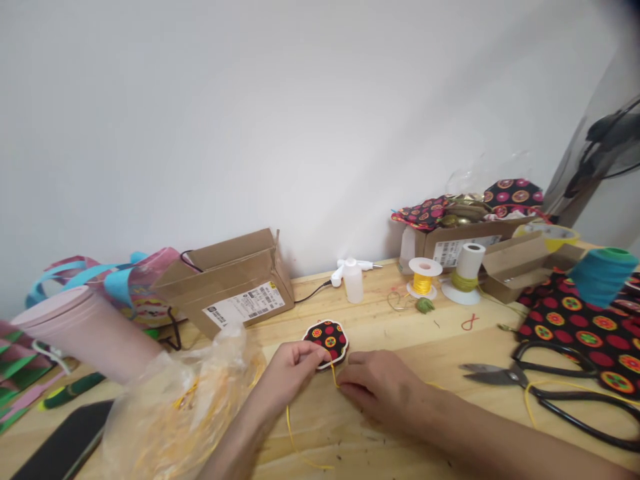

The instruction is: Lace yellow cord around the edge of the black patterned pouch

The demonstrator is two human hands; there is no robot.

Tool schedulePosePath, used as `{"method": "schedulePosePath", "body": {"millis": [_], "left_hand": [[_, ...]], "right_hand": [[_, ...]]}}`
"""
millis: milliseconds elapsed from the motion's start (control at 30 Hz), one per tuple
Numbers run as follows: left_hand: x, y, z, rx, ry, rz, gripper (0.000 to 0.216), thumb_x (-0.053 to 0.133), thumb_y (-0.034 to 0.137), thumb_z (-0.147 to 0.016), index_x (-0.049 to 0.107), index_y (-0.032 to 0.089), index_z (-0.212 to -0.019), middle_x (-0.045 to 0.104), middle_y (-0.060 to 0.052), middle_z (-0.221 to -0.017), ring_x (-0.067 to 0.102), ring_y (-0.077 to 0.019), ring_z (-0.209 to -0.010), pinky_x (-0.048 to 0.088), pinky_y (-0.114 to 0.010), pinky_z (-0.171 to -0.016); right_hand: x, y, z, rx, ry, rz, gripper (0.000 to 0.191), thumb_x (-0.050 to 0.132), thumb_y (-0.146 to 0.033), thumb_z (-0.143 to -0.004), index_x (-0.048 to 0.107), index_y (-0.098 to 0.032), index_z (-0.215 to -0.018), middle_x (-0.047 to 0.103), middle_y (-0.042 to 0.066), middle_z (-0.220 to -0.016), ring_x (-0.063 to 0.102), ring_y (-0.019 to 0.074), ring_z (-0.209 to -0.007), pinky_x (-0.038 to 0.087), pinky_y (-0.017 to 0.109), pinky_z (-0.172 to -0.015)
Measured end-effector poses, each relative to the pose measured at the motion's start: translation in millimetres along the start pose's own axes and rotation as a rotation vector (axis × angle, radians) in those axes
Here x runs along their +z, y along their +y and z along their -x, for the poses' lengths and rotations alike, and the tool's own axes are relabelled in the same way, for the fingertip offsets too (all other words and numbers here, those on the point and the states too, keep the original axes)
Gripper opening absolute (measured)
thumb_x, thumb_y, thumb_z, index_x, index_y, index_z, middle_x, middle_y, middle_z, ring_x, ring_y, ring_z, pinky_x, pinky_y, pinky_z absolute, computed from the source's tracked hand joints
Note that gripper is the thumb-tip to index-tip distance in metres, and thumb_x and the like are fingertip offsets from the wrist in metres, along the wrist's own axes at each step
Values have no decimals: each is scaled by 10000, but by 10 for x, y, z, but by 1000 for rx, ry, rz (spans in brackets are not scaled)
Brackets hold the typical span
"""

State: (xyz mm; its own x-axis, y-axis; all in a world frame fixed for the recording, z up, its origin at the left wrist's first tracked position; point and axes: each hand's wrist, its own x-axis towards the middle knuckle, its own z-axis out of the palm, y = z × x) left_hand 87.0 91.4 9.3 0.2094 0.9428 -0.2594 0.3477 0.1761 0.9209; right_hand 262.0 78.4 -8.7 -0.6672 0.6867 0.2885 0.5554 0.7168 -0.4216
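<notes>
- Find the pale-edged patch (327, 335) near the middle of the wooden table (425, 347), just beyond both hands; take it as the clock's centre. Cannot tell whether flat or slightly lifted.
- Pinching yellow cord (333, 373) with the left hand (295, 367) from between 7 and 8 o'clock, thumb and finger together at the lower edge; cannot tell whether nipping the patch too.
- Clamped, seemingly, on the same cord with the right hand (375, 383) between 4 and 5 o'clock; cannot make out the fingertips clearly.
- Could pucker or shift the patch by tugging harder on one side across so short a span.
- Could lose the pinch through gripping so thin a line only at the tips.
- Could trap or knot the loose tail (291, 437), between 6 and 7 o'clock, by dragging the left wrist over it.
- Could snag the yellow strand (526, 403) on the scissors (495, 375), just past 3 o'clock with handles spread, by drawing in slack.
- Could tip the small bottle (353, 283) at 1 o'clock by reaching too far forward.
- Could sweep the plastic bag (185, 407) at 8 o'clock out of place by swinging the left forearm.
</notes>
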Motion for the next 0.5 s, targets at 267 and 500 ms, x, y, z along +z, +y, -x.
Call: {"method": "schedulePosePath", "body": {"millis": [267,500], "left_hand": [[-75,80,123,62,-321,-220,307,486,397,-725,581,122,-625,283,72,-492,199,-67,-468,125,-221,-430],[-65,35,143,99,-455,-305,331,429,352,-765,448,152,-501,231,67,-511,191,-74,-484,126,-238,-445]], "right_hand": [[-57,39,-38,163,-5,-119,134,476,-155,-720,603,-189,-691,609,-23,-657,504,86,-575,308,165,-520],[-48,29,-40,214,-14,-136,130,492,-166,-691,619,-193,-691,616,-18,-650,498,88,-563,292,167,-502]]}}
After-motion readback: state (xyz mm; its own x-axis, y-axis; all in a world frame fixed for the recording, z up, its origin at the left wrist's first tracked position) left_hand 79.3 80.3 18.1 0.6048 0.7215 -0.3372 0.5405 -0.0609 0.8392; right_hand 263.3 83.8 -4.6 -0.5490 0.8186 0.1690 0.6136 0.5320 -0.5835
